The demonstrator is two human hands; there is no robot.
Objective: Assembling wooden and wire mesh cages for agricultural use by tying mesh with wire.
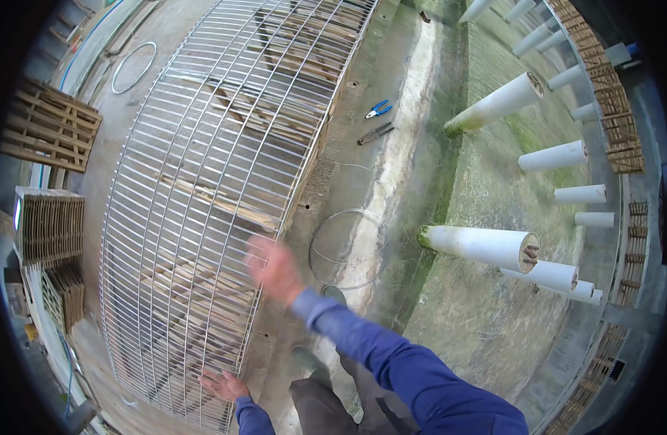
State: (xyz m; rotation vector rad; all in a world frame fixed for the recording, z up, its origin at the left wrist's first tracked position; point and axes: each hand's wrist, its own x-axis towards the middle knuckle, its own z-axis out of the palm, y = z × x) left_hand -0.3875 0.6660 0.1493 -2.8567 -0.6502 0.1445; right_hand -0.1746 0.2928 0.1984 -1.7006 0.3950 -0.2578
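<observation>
A long grid of thin metal bars lies over wooden slats, running away from me on the left. My left hand rests at the grid's near right edge, fingers spread across the bars with nothing visible in them. Farther along that edge, my right hand is over the bars. Motion smears its fingers, so I cannot tell whether it grips anything. Just right of it, a loose coil of thin wire lies on the floor by my feet.
Blue-handled pliers and dark pincers lie beyond the wire coil. To the right, several white cylindrical posts stand on a greenish concrete surface. Wooden pallets and stacked slatted panels stand left, near a wire ring.
</observation>
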